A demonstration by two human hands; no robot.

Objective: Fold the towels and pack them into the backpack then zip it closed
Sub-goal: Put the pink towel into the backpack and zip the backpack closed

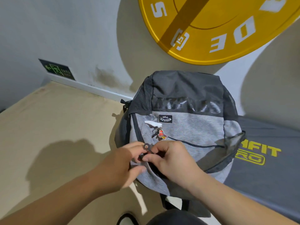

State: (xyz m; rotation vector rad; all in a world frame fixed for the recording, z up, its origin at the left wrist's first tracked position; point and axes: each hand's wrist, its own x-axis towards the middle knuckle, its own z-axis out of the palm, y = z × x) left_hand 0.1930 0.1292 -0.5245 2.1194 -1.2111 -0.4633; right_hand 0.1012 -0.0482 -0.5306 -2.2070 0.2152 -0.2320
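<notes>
Partly hidden zipper pulls (146, 147) between left hand (123, 166), right hand (170, 161)

Grip at near-left edge of backpack (186, 124): left hand (123, 166) and right hand (173, 161) pinch zipper pulls (146, 146) between them. Charms (161, 134) just beyond grip. Pack body runs beyond and right. Mat (267, 172) right, under pack's side. Floor (56, 120) left. Weight plate (211, 33) well beyond, on wall; exit sign (56, 69) far beyond-left.
</notes>
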